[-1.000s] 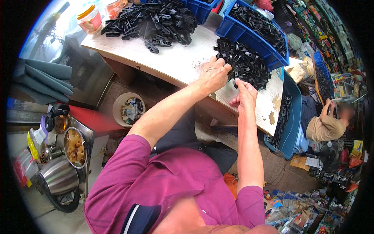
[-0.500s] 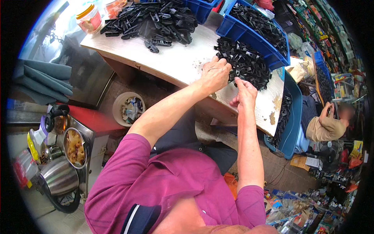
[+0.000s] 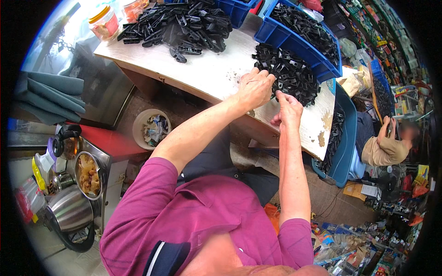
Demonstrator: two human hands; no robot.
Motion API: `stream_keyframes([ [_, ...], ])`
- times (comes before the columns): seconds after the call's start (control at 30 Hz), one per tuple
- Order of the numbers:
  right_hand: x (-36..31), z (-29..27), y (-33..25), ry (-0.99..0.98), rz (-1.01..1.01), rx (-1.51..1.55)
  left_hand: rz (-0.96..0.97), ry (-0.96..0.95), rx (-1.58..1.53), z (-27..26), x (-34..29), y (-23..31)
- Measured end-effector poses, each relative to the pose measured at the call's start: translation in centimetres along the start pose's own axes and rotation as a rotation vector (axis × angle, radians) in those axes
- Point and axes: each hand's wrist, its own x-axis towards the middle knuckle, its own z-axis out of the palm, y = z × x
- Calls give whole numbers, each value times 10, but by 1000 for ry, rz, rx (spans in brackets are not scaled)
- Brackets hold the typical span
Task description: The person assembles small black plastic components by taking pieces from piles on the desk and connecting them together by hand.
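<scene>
My left hand (image 3: 256,87) is over the white worktable (image 3: 209,69), its fingers curled down beside a pile of small black plastic parts (image 3: 292,76). What those fingers hold, if anything, is hidden under the hand. Close by on the right, my right hand (image 3: 290,110) pinches with thumb and forefinger at the near edge of the pile. Whatever is in that pinch is too small to make out against the black parts. Farther left on the table lies a heap of longer black plastic pieces (image 3: 189,27).
Blue bins (image 3: 294,39) of black parts stand behind the small pile. A teal tub (image 3: 347,115) sits off the table's right end, near a seated person (image 3: 384,147). A white bucket (image 3: 138,126) of scraps, a steel kettle (image 3: 69,209) and a lidded jar (image 3: 103,23) are leftward.
Both my hands stay almost in place, with only a slight shift of the fingers. The seated person's hands and forearms have moved a little.
</scene>
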Motion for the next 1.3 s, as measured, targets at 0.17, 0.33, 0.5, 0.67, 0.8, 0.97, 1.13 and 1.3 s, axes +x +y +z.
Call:
stream_keyframes([
  [0.17,0,0,2,0,-15,-9,28,14,-25,2,0,2],
  [0.33,-1,0,2,4,-20,-20,51,40,2,0,1,5],
  [0.5,1,2,2,-1,-8,-25,50,12,-10,1,-4,6],
  [0.67,9,1,8,25,-22,-61,-47,-11,-115,-3,-3,12],
  [0.8,6,0,6,37,-16,-21,-56,107,-217,1,-4,12],
  [0.97,1,-1,1,-11,9,-5,77,188,-250,0,-9,11],
  [1.13,4,-1,4,-74,-19,9,104,142,-232,-2,-10,12],
  [1.3,1,-1,0,-88,-23,-8,159,170,-253,-5,-10,13],
])
